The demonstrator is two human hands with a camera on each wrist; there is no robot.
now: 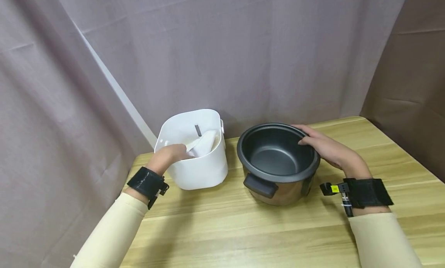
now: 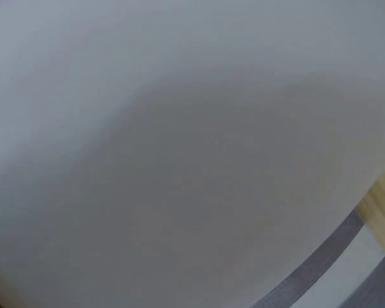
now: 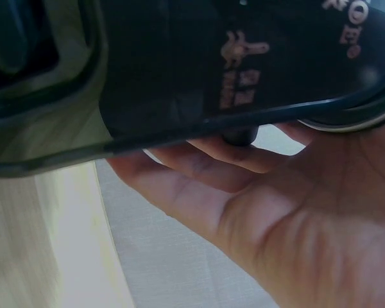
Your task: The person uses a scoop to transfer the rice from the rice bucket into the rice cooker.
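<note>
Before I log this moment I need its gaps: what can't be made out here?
- Left hand fingers: head view, hidden behind the white bin rim, beside the white scoop.
- Bin's contents: left wrist view shows only its blurred wall.
- Right hand fingertips: head view, curled over the black pot rim.
- Pot lettering: right wrist view, blurred, cropped.

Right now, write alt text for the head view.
A person's left hand reaches into a white plastic tub and holds a white scoop, while the right hand grips the rim of a dark non-stick cooker pot on a wooden table.
</note>
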